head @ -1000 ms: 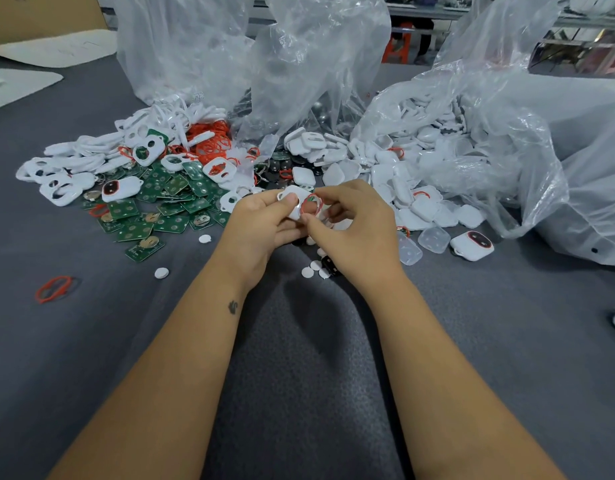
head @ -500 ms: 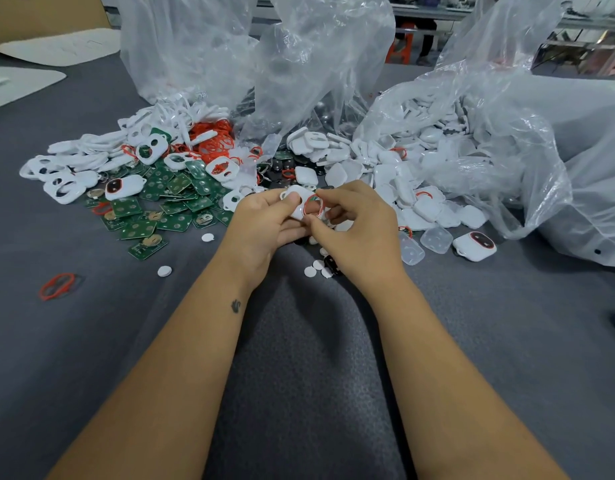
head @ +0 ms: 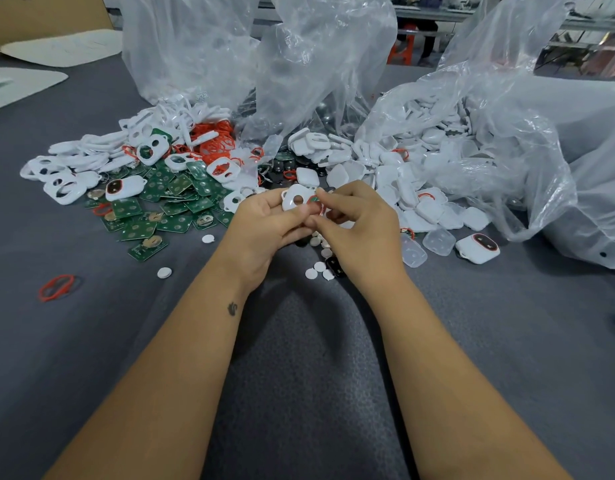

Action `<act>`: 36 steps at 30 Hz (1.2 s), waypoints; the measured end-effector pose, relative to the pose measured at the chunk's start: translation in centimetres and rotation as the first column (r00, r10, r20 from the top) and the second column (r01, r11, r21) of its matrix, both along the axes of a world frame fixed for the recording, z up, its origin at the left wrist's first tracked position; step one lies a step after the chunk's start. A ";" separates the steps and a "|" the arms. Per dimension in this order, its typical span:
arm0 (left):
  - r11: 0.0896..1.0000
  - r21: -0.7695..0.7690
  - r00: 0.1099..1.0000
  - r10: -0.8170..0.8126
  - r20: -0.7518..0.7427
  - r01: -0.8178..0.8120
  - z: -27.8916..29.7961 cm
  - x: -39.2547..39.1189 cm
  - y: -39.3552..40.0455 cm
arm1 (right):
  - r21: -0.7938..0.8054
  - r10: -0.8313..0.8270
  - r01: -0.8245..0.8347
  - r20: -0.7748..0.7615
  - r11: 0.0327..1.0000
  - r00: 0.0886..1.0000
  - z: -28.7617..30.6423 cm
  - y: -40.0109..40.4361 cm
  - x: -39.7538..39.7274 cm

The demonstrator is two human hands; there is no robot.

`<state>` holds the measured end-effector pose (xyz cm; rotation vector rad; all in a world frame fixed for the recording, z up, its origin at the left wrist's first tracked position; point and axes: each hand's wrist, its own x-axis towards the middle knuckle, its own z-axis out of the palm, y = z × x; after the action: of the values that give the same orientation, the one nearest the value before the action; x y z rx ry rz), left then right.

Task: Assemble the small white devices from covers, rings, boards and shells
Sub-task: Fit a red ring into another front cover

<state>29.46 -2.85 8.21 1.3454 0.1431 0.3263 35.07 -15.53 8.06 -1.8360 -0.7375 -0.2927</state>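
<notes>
My left hand (head: 264,226) grips a white cover (head: 296,199) with two round holes, held up at table centre. My right hand (head: 361,223) pinches the cover's right end, where a red ring (head: 315,201) sits around the larger hole; part of the ring is hidden by my fingertips. Green boards (head: 167,199) lie heaped to the left, with white covers (head: 74,168) and loose red rings (head: 214,138) behind them. White shells (head: 420,188) spill out of a bag on the right. One finished white device (head: 477,249) rests at the right, another (head: 124,188) on the boards.
Clear plastic bags (head: 299,64) stand at the back and drape right. Small white discs (head: 319,266) lie below my hands, two more (head: 164,272) to the left. A single red ring (head: 56,287) rests on the grey mat (head: 299,375) at left. Clear caps (head: 437,242) lie near the right device.
Both hands stay together on the cover; my right fingers have shifted slightly along the red ring at its right end. The piles have not moved.
</notes>
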 end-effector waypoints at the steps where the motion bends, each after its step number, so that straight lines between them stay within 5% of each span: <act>1: 1.000 0.002 1.000 -0.003 -0.005 0.003 0.0 0.0 0.0 | -0.003 -0.002 0.002 -0.010 1.000 1.000 0.0 0.0 0.0; 16: 0.998 -0.064 0.998 -0.015 -0.062 0.011 0.7 -0.1 0.2 | 0.062 0.035 -0.028 -0.118 0.998 0.992 0.0 0.7 -0.5; 25: 0.998 0.025 0.993 -0.062 -0.101 0.065 0.9 0.1 -0.1 | 0.074 0.017 -0.006 -0.140 0.997 0.990 -0.4 1.0 -0.8; 36: 0.997 0.061 0.994 0.053 -0.100 -0.047 0.4 0.3 -0.5 | 0.042 0.014 -0.009 -0.124 0.999 0.992 -0.5 0.7 -0.5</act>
<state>29.81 -3.31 8.64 1.4184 0.2543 0.3067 34.57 -14.87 7.54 -1.7933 -0.6510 -0.1827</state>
